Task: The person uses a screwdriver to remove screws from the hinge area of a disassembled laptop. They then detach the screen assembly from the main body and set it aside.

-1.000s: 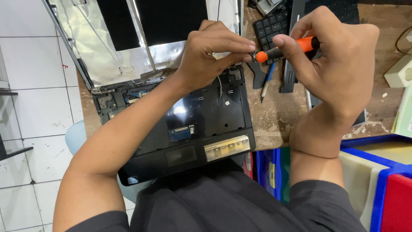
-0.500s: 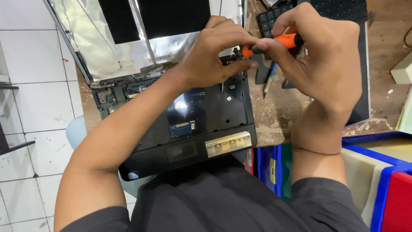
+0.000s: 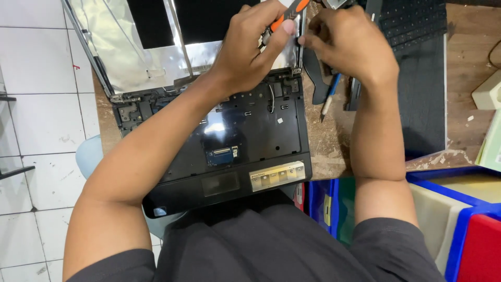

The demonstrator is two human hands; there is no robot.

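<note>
Both hands have shifted up toward the laptop (image 3: pixel 229 141) hinge: left hand (image 3: pixel 250 47) pinches the orange screwdriver (image 3: pixel 284 15); right hand (image 3: pixel 355 44), curled, steadies beside it, its hold unclear. Keep the tip seated squarely.

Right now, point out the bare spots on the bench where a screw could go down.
Bare wood shows between the laptop base and the dark mat, below the blue pen; another strip lies right of the mat, beside the cream box. It is crowded by the hinge, where left hand, right hand and orange screwdriver meet.
</note>
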